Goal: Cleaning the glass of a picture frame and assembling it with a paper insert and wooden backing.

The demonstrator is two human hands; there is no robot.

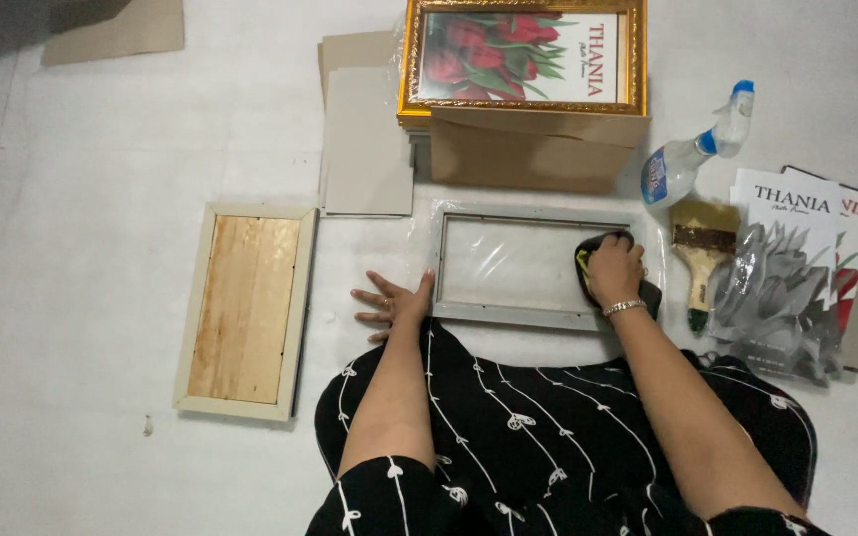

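On the white floor (pixel 71 298), just before the knees, lies a grey glazed frame (pixel 533 263). The left hand (pixel 394 301), fingers spread, braces its left edge; the right hand (pixel 613 270) clenches a dark cloth (pixel 603 241) on its glass. Beyond, a gold-framed tulip picture (pixel 523 55) tops a stack.

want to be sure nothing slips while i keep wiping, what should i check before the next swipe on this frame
1. Left hand flat beside the grey glass frame, bracing its left edge: ok.
2. Right hand pressing the dark cloth on the frame's right end: ok.
3. Spray bottle lying clear of the frame: ok.
4. Paintbrush off the glass: ok.
5. Glass free of smears: cannot tell.
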